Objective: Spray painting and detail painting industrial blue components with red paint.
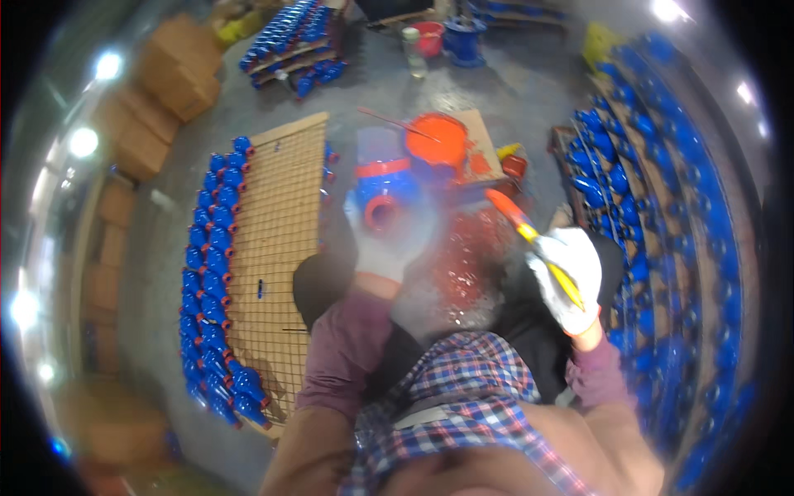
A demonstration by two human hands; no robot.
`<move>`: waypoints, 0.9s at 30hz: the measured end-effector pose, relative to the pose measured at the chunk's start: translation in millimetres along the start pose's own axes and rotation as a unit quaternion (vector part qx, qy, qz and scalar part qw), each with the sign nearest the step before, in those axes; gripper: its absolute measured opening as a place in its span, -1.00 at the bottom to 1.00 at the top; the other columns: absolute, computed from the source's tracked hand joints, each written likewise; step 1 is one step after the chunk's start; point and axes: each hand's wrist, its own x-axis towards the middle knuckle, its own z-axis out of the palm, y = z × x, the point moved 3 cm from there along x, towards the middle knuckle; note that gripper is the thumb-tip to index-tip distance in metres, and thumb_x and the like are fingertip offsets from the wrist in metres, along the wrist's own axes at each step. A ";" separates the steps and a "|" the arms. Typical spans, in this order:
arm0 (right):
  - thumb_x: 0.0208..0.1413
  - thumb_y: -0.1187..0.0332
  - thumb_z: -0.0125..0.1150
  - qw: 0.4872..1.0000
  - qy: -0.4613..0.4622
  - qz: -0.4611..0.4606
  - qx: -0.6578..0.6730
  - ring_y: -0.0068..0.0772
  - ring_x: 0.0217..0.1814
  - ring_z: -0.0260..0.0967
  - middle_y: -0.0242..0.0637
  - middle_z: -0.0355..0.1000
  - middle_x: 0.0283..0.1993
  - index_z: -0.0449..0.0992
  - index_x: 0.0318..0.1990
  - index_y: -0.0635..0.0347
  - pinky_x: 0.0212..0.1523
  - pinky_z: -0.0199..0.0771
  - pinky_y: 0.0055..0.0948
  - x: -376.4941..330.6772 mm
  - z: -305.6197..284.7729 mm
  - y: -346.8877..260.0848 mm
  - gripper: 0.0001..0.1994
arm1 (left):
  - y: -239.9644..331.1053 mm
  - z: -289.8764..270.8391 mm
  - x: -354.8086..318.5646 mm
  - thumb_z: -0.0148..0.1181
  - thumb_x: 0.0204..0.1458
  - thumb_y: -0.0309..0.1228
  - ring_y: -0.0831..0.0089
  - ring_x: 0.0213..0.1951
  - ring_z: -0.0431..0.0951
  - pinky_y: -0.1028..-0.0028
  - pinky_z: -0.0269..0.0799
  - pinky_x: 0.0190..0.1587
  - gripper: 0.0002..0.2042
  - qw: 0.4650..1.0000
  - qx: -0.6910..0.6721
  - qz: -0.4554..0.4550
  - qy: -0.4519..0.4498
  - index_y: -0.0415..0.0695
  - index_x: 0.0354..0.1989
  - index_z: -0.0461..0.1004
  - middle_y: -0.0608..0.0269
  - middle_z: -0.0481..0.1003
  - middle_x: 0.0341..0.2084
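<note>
My left hand, in a white glove, grips a blue valve body with a red-painted flange and a red band across it. My right hand, also gloved in white, holds a yellow-handled paintbrush. Its bristles are loaded with red paint and point up and left, toward the valve but apart from it. Just behind the valve stands an orange-red paint bucket with a stick resting across its rim.
A wire-mesh pallet lies to my left with a row of blue valves along its left edge. More blue valves fill racks on the right. Red paint spatters the floor. Cardboard boxes sit at far left.
</note>
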 end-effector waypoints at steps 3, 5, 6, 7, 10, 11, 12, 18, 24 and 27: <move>-0.10 0.61 0.52 0.999 0.012 0.049 0.006 -0.06 -0.17 0.51 -0.17 0.56 -0.21 0.65 -0.10 0.16 -0.14 0.51 -0.20 -13.4 -2.5 0.9 -0.65 | 6.0 6.1 -2.1 0.08 0.12 0.15 0.33 -0.45 0.52 0.19 0.47 -0.13 -0.36 0.999 -0.043 0.017 0.012 -0.17 0.15 0.43 -0.06 0.51 -0.04; -0.08 0.62 0.50 0.997 0.019 0.070 0.000 -0.06 -0.09 0.52 -0.15 0.57 -0.17 0.65 -0.09 0.17 -0.05 0.52 -0.20 -22.3 -5.5 2.2 -0.66 | 12.0 16.1 -7.1 0.04 0.19 0.06 0.42 -0.51 0.46 0.21 0.42 -0.14 -0.45 0.995 -0.056 0.021 -0.078 -0.16 0.13 0.44 -0.03 0.52 -0.07; -0.07 0.63 0.50 0.996 0.024 0.084 0.004 -0.06 -0.06 0.52 -0.15 0.57 -0.16 0.65 -0.09 0.18 -0.01 0.52 -0.20 -26.0 -6.8 3.6 -0.66 | 17.1 22.5 -11.0 0.03 0.20 0.06 0.42 -0.51 0.44 0.22 0.42 -0.14 -0.45 0.990 -0.036 0.029 -0.132 -0.16 0.13 0.44 -0.02 0.52 -0.09; -0.06 0.63 0.49 0.996 0.024 0.088 0.002 -0.06 -0.04 0.52 -0.15 0.58 -0.14 0.65 -0.08 0.19 0.01 0.51 -0.20 -29.0 -7.5 5.3 -0.66 | 22.1 25.8 -14.3 0.01 0.22 0.06 0.43 -0.52 0.43 0.22 0.41 -0.14 -0.46 0.990 -0.051 0.034 -0.131 -0.16 0.13 0.44 0.00 0.52 -0.11; 0.00 0.64 0.43 0.996 0.030 0.088 0.000 -0.06 -0.01 0.51 -0.15 0.59 -0.10 0.65 -0.06 0.22 0.07 0.49 -0.19 -33.2 -8.2 11.5 -0.69 | 40.2 39.6 -30.2 0.03 0.20 0.13 0.43 -0.49 0.43 0.23 0.40 -0.10 -0.41 0.979 -0.068 0.049 -0.188 -0.16 0.13 0.44 0.02 0.52 -0.14; 0.01 0.64 0.42 0.995 0.025 0.095 0.003 -0.06 -0.01 0.51 -0.15 0.59 -0.10 0.65 -0.06 0.22 0.07 0.49 -0.19 -33.5 -7.1 14.2 -0.69 | 49.5 43.5 -37.4 0.04 0.18 0.17 0.42 -0.48 0.43 0.24 0.40 -0.10 -0.38 0.975 -0.046 0.074 -0.203 -0.17 0.13 0.44 0.02 0.52 -0.14; 0.02 0.64 0.41 0.994 0.023 0.103 0.011 -0.06 0.00 0.51 -0.14 0.59 -0.10 0.65 -0.06 0.22 0.07 0.49 -0.19 -33.5 -5.6 16.8 -0.70 | 60.5 47.8 -45.2 0.05 0.16 0.21 0.41 -0.46 0.43 0.23 0.40 -0.09 -0.34 0.968 -0.018 0.099 -0.229 -0.17 0.14 0.43 0.02 0.51 -0.15; 0.10 0.61 0.36 0.985 0.014 0.157 0.068 -0.15 0.01 0.48 -0.15 0.55 -0.08 0.63 -0.05 0.26 0.12 0.44 -0.26 -31.7 15.7 26.4 -0.75 | 138.6 26.1 -95.8 0.06 0.00 0.48 0.31 -0.42 0.44 0.22 0.43 -0.20 -0.08 0.955 0.083 0.182 -0.219 -0.18 0.22 0.40 0.00 0.51 -0.14; 0.16 0.66 0.28 0.985 -0.016 0.155 0.075 -0.22 0.05 0.46 -0.16 0.50 -0.05 0.59 -0.03 0.31 0.14 0.43 -0.36 -20.4 38.5 27.6 -0.77 | 219.9 -42.4 -144.3 -0.06 0.00 0.56 -0.06 -0.18 0.65 0.09 0.70 -0.27 0.01 0.931 0.204 0.255 -0.163 -0.14 0.35 0.33 -0.07 0.54 0.08; 0.20 0.64 0.24 0.990 -0.040 0.130 0.026 -0.22 0.05 0.45 -0.18 0.48 -0.04 0.56 -0.01 0.31 0.14 0.42 -0.35 -12.2 48.8 25.2 -0.78 | 238.0 -80.9 -167.9 0.10 0.05 0.39 -0.07 -0.02 0.63 0.06 0.69 -0.11 -0.08 0.907 0.222 0.351 -0.068 -0.14 0.38 0.31 -0.05 0.52 0.15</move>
